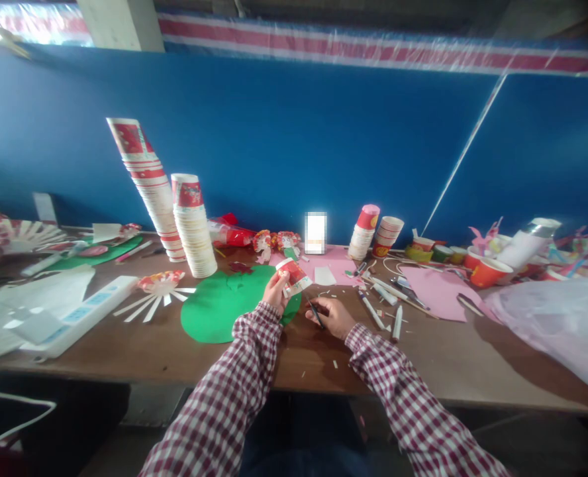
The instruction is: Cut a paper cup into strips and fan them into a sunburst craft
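My left hand [275, 291] is closed around a red and white paper cup [296, 275], tilted with its wider end toward the right. The cup is held above the right edge of a green paper shape [214, 311]. Just to the right, my right hand [334, 317] grips dark scissors [315, 313], whose blades point up and left near the cup without touching it. Small white scraps [335, 364] lie on the brown table [314, 374] below my hands. A cut cup with splayed white strips [162, 291] rests left of the green paper.
Two tall stacks of paper cups [195, 232] stand at the back left, one leaning. Shorter cup stacks [365, 232] are behind my right hand. Glue sticks and tools [383, 291] lie right, with pink paper [436, 291] and a plastic bag [557, 318]. A power strip [88, 315] lies left.
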Demonstrator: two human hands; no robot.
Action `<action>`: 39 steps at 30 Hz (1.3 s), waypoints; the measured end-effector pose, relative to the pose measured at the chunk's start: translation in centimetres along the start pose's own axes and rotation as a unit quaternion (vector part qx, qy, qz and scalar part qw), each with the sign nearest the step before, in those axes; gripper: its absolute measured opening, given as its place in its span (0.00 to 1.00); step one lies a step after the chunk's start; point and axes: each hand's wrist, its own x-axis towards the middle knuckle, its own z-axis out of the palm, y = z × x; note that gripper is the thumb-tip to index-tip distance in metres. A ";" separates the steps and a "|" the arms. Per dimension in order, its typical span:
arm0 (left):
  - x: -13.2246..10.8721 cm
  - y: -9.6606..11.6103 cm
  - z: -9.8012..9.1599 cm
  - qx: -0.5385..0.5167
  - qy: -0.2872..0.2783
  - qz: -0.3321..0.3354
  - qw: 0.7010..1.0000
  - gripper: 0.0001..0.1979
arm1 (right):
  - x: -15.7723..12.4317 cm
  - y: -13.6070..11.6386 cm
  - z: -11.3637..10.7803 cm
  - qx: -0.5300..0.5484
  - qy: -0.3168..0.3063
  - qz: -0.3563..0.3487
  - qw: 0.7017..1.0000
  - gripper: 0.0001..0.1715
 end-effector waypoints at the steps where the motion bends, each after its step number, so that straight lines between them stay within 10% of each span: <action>1: 0.0 0.0 0.0 0.000 -0.001 0.000 1.000 0.13 | 0.0 0.0 0.0 -0.004 0.001 -0.003 1.000 0.21; 39: 0.5 -0.1 -0.4 0.010 0.053 -0.040 0.998 0.17 | 0.2 0.7 0.3 -0.033 0.016 -0.009 0.999 0.17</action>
